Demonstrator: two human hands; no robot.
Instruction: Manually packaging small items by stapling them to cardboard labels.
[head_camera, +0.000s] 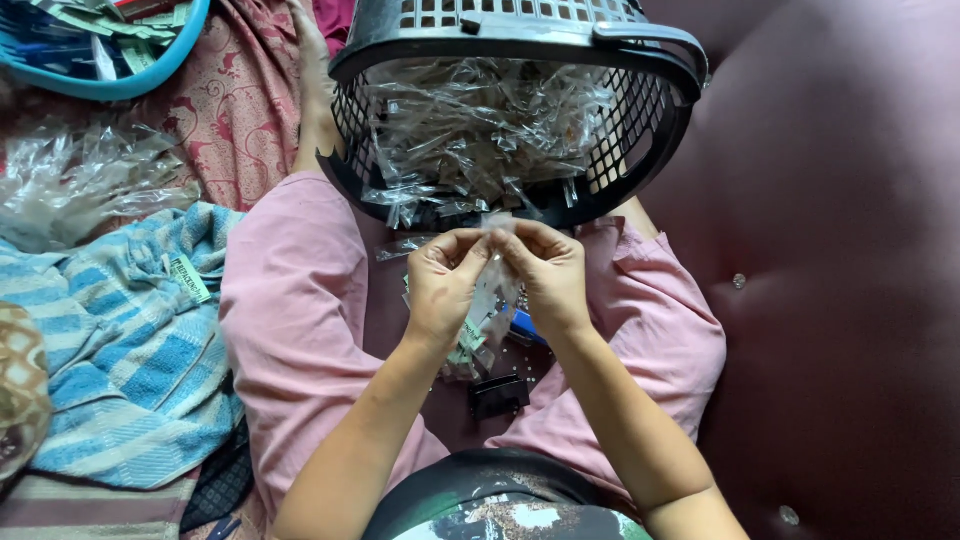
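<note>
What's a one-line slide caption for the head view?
Both hands, left hand and right hand, pinch a small clear plastic bag over the lap, below a black basket of clear bags.

Left hand (443, 288), right hand (548, 275) raised, fingers pinched together.

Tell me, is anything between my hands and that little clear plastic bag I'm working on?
Nothing visible: the left hand and right hand both pinch the small clear bag at its top, just below the black basket.
</note>
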